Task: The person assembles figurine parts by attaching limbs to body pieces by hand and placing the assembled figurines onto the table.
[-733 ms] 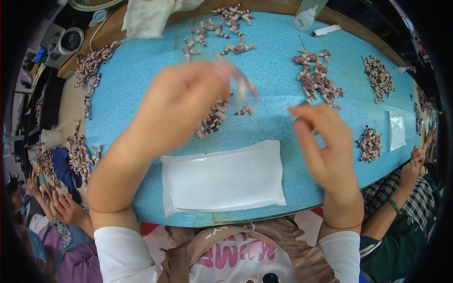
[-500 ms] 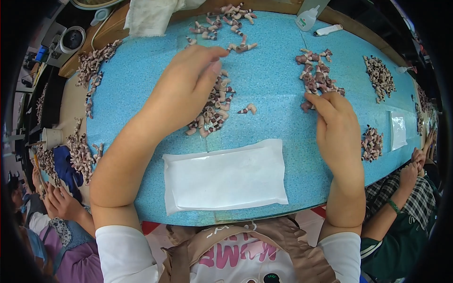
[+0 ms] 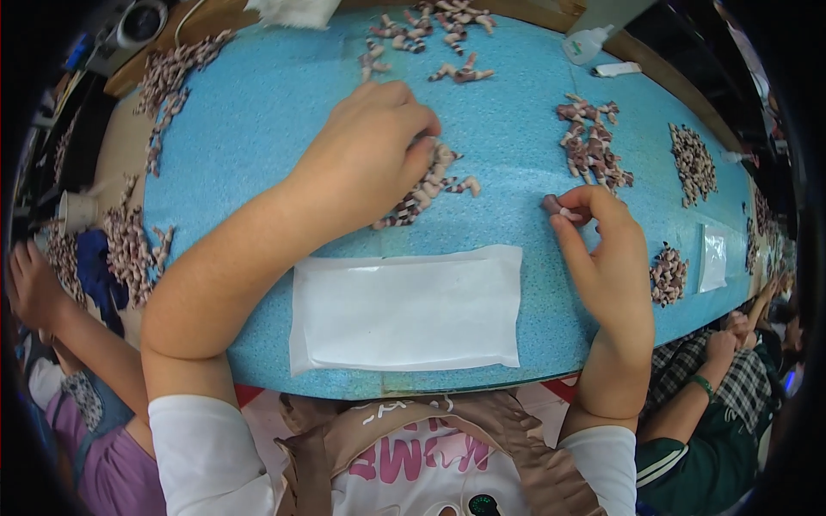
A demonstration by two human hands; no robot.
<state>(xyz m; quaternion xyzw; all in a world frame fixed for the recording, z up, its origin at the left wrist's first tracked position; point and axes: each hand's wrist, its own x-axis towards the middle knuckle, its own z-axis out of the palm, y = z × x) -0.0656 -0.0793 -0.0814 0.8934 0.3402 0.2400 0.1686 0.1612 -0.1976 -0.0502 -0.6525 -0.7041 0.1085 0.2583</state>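
My left hand (image 3: 374,150) is at the near pile of small striped doll limbs (image 3: 422,196), covering part of it. Its fingers are curled together, and whatever lies between them is hidden. Between thumb and forefinger of my right hand (image 3: 609,249) is a small brown-and-pink doll body (image 3: 553,205), raised just off the table. Beyond that hand lies a group of similar doll bodies (image 3: 592,150). Assembled little figures (image 3: 460,71) are scattered at the far middle of the blue tabletop (image 3: 258,112).
A flat white packet (image 3: 406,311) lies in front of me. Far right are a small squeeze bottle (image 3: 587,45) and a white lighter-shaped object (image 3: 617,70). More piles of parts (image 3: 693,163) sit right, others (image 3: 129,245) left. Co-workers sit at both sides, one hand (image 3: 34,288) at left.
My right hand has drawn a doll body away from its group toward me. My left hand has moved slightly right over the limb pile. The left co-worker's arm has shifted.
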